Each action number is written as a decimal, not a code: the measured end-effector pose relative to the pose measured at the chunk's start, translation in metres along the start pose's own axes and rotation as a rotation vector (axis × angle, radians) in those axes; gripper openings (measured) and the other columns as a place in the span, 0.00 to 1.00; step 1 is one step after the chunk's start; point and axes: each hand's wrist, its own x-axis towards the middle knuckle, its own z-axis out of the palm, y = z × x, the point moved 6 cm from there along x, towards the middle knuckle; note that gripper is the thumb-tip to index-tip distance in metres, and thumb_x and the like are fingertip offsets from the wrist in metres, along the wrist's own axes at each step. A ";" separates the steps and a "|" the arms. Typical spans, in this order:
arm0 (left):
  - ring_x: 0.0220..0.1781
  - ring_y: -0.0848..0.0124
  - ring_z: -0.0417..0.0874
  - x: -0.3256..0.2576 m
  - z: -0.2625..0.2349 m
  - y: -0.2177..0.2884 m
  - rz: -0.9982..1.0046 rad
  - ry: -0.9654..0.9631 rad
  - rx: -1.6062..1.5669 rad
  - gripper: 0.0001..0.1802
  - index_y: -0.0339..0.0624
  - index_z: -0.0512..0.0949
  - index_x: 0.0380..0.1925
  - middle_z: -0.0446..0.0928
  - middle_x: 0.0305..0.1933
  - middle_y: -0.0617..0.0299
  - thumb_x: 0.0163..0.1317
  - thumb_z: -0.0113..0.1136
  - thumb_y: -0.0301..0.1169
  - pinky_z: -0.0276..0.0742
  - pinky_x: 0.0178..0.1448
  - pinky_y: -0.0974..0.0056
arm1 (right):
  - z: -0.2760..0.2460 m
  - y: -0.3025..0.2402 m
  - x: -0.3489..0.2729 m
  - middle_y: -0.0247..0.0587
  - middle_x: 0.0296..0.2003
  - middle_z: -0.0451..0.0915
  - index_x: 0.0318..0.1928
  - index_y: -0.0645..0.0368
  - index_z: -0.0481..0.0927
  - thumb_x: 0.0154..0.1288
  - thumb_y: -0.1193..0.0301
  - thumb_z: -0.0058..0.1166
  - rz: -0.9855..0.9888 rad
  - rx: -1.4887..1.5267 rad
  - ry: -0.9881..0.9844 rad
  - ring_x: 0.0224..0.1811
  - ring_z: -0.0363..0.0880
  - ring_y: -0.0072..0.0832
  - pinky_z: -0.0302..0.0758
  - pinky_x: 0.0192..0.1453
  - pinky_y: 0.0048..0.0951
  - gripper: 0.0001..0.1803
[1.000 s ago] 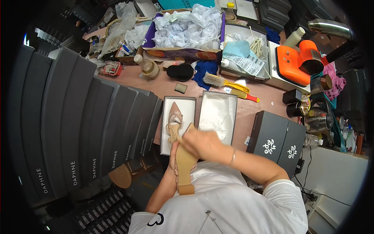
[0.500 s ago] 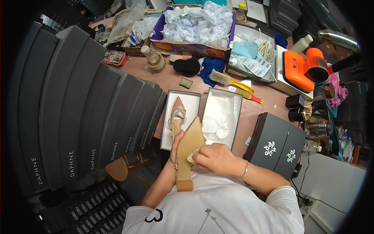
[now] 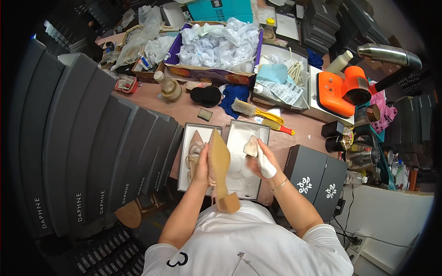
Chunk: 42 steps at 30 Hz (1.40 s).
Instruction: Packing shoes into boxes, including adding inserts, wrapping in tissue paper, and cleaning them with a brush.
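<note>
My left hand (image 3: 201,171) is closed round a pointed heeled shoe (image 3: 218,158), its tan sole turned up and its block heel toward my body. Wrapped against the fingers of my right hand (image 3: 275,162) is a white cloth (image 3: 265,166) with a stained, beige-looking end; it is held apart from the shoe, over the right-hand box. A matching strappy shoe (image 3: 195,146) lies in the open white-lined box (image 3: 188,136) beneath my left hand. White tissue paper (image 3: 237,166) lies in the second open box (image 3: 263,133).
Grey shoeboxes (image 3: 92,133) rise in a row at left; two closed ones (image 3: 306,184) stand at right. Beyond lie a bristle brush (image 3: 246,108), a red-handled brush (image 3: 276,126), a black pad (image 3: 206,96), a glue jar (image 3: 169,87) and an orange machine (image 3: 338,92).
My right hand has moved off the sole to the right, carrying the cloth, which now shows more fully. The shoe has tilted, showing its heel from another side. The whole view has shifted slightly.
</note>
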 end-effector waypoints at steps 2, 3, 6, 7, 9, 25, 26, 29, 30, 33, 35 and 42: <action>0.64 0.52 0.67 0.006 -0.021 0.001 0.345 0.145 0.623 0.34 0.32 0.63 0.63 0.66 0.62 0.42 0.66 0.52 0.47 0.62 0.68 0.55 | -0.010 -0.005 -0.002 0.32 0.25 0.70 0.41 0.52 0.71 0.73 0.58 0.42 -0.032 -0.117 0.081 0.15 0.58 0.20 0.55 0.18 0.21 0.12; 0.70 0.49 0.58 -0.008 -0.030 0.011 0.483 0.193 0.998 0.35 0.30 0.60 0.65 0.59 0.67 0.40 0.62 0.58 0.39 0.55 0.71 0.55 | -0.014 -0.011 -0.007 0.33 0.25 0.70 0.41 0.52 0.71 0.73 0.59 0.43 -0.058 -0.191 0.125 0.15 0.58 0.20 0.56 0.18 0.21 0.11; 0.69 0.44 0.57 -0.022 -0.085 -0.004 0.415 0.364 1.381 0.44 0.30 0.54 0.66 0.54 0.69 0.40 0.54 0.65 0.34 0.55 0.71 0.53 | -0.040 -0.014 -0.013 0.33 0.24 0.70 0.40 0.51 0.70 0.72 0.59 0.44 -0.084 -0.283 0.227 0.16 0.61 0.21 0.60 0.19 0.22 0.11; 0.69 0.42 0.57 -0.017 -0.104 -0.020 0.322 0.334 1.366 0.49 0.33 0.50 0.67 0.54 0.69 0.42 0.49 0.68 0.34 0.55 0.70 0.49 | -0.046 -0.011 -0.012 0.32 0.24 0.70 0.40 0.51 0.70 0.71 0.58 0.45 -0.078 -0.314 0.268 0.15 0.64 0.20 0.63 0.18 0.21 0.11; 0.66 0.44 0.60 -0.014 -0.110 -0.036 0.125 0.408 1.551 0.52 0.39 0.49 0.69 0.56 0.67 0.44 0.46 0.70 0.33 0.58 0.67 0.46 | -0.041 -0.002 -0.005 0.31 0.24 0.71 0.40 0.51 0.71 0.71 0.57 0.45 -0.052 -0.378 0.275 0.16 0.66 0.19 0.65 0.18 0.21 0.11; 0.41 0.62 0.78 -0.075 -0.022 -0.009 -0.282 -0.472 -0.379 0.33 0.31 0.67 0.57 0.72 0.53 0.43 0.47 0.56 0.31 0.74 0.47 0.58 | 0.020 -0.013 -0.034 0.31 0.33 0.75 0.40 0.59 0.71 0.72 0.63 0.47 -0.476 -0.878 0.137 0.32 0.72 0.15 0.71 0.39 0.19 0.11; 0.41 0.62 0.78 -0.076 -0.018 -0.013 -0.298 -0.486 -0.407 0.33 0.31 0.68 0.56 0.73 0.53 0.43 0.47 0.56 0.31 0.74 0.47 0.58 | 0.025 -0.012 -0.036 0.34 0.33 0.76 0.40 0.59 0.72 0.71 0.64 0.50 -0.529 -0.913 0.136 0.30 0.72 0.17 0.71 0.37 0.19 0.11; 0.39 0.64 0.79 -0.079 -0.014 -0.022 -0.356 -0.462 -0.355 0.33 0.30 0.69 0.55 0.73 0.51 0.42 0.45 0.57 0.33 0.76 0.46 0.62 | 0.071 -0.002 -0.054 0.38 0.29 0.75 0.37 0.57 0.74 0.64 0.64 0.58 -0.854 -1.560 -0.032 0.25 0.75 0.25 0.72 0.31 0.23 0.11; 0.38 0.65 0.80 -0.080 -0.013 -0.024 -0.370 -0.441 -0.333 0.33 0.30 0.69 0.54 0.72 0.50 0.41 0.45 0.57 0.33 0.77 0.46 0.64 | 0.086 0.006 -0.056 0.38 0.28 0.74 0.37 0.57 0.75 0.61 0.64 0.59 -0.900 -1.725 -0.157 0.24 0.74 0.27 0.72 0.30 0.26 0.11; 0.37 0.65 0.80 -0.091 -0.018 -0.025 -0.409 -0.478 -0.165 0.32 0.31 0.70 0.54 0.73 0.49 0.42 0.46 0.57 0.35 0.77 0.45 0.65 | 0.107 0.013 -0.044 0.38 0.25 0.71 0.38 0.54 0.75 0.56 0.64 0.62 -0.997 -2.035 -0.332 0.23 0.75 0.36 0.72 0.26 0.34 0.13; 0.37 0.66 0.80 -0.094 -0.019 -0.030 -0.438 -0.445 -0.181 0.32 0.32 0.70 0.54 0.74 0.49 0.43 0.47 0.58 0.35 0.77 0.44 0.65 | 0.100 -0.009 -0.009 0.38 0.25 0.71 0.37 0.53 0.75 0.58 0.64 0.60 -0.954 -2.104 -0.222 0.22 0.75 0.35 0.72 0.25 0.34 0.11; 0.39 0.68 0.80 -0.110 -0.023 -0.027 -0.384 -0.345 -0.150 0.34 0.35 0.67 0.57 0.74 0.49 0.47 0.46 0.60 0.34 0.77 0.43 0.65 | 0.103 0.027 -0.013 0.39 0.23 0.71 0.33 0.54 0.75 0.62 0.65 0.57 -0.743 -2.059 -0.335 0.23 0.76 0.31 0.74 0.33 0.30 0.08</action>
